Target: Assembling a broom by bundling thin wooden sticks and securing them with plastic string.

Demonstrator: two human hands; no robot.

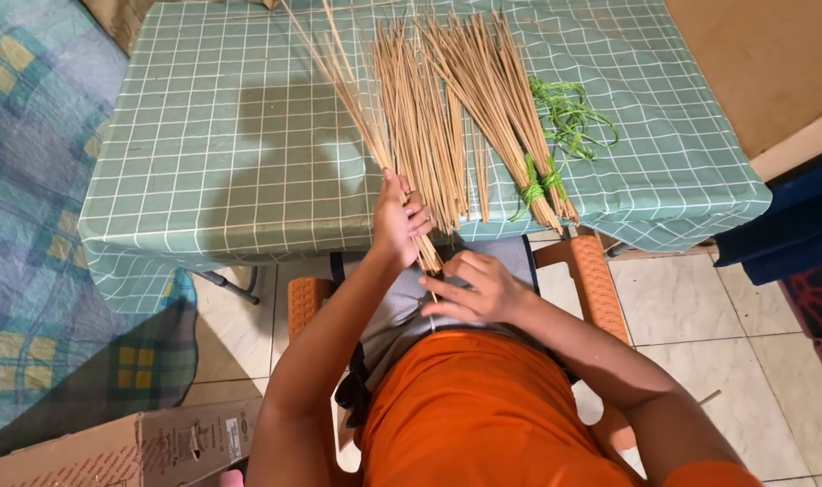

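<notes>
A handful of thin, pale tan bamboo sticks (375, 135) is slanting off the counter's near edge, fanning apart toward its far tips. Its lower ends are bunching tightly together.

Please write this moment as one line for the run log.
left hand: grips thin stick bunch | right hand: at bunch's lower ends | loose sticks, tied bundle, green string on checked tablecloth

We see a counter (203, 135) draped in a green cloth with a white grid. On it lie loose thin sticks (420, 117), beside them a stick bundle (510, 117) tied with green string, and a tangle of green string (569, 117) just right of it.
</notes>
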